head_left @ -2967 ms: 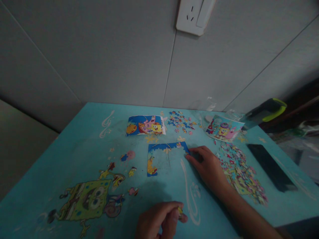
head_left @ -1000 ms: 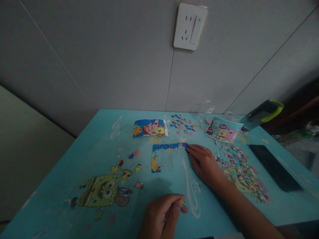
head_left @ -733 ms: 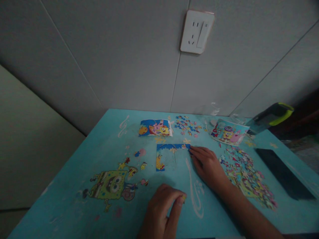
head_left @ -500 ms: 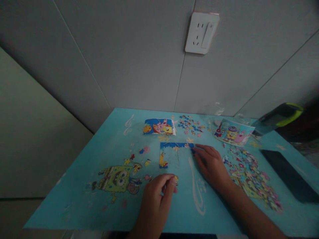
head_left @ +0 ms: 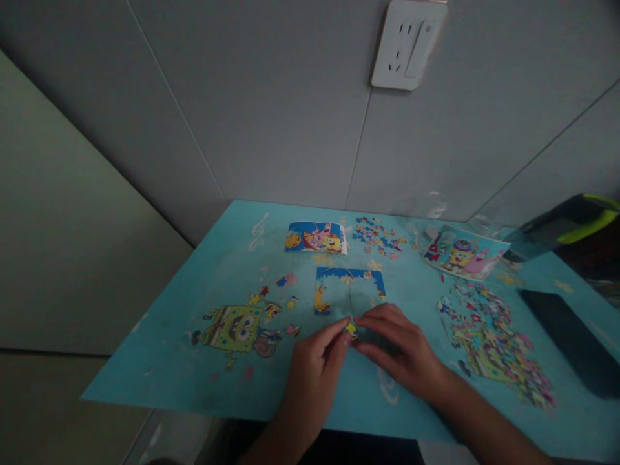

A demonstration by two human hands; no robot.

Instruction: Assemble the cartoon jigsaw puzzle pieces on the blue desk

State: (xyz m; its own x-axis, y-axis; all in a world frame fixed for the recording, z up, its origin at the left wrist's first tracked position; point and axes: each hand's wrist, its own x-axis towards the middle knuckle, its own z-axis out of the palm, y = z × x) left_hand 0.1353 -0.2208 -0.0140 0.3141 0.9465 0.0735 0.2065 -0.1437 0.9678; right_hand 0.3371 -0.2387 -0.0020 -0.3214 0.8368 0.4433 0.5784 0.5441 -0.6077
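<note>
My left hand (head_left: 314, 361) pinches a small yellow puzzle piece (head_left: 351, 328) between thumb and fingers, just below the partly built blue puzzle frame (head_left: 347, 283). My right hand (head_left: 400, 347) has its fingertips at the same piece, meeting my left hand; whether it grips the piece I cannot tell. Both hands hover low over the turquoise cartoon-printed table (head_left: 203, 278).
A picture card (head_left: 317, 237) and a small heap of blue pieces (head_left: 378, 234) lie at the back. A second card (head_left: 464, 253) and a large pile of loose pieces (head_left: 494, 342) sit to the right, beside a black phone (head_left: 569, 337). A wall socket (head_left: 407, 42) is above.
My left hand carried the yellow piece forward from the near edge toward the frame. My right hand left the frame's top right corner and came back to meet it. The view shifted left.
</note>
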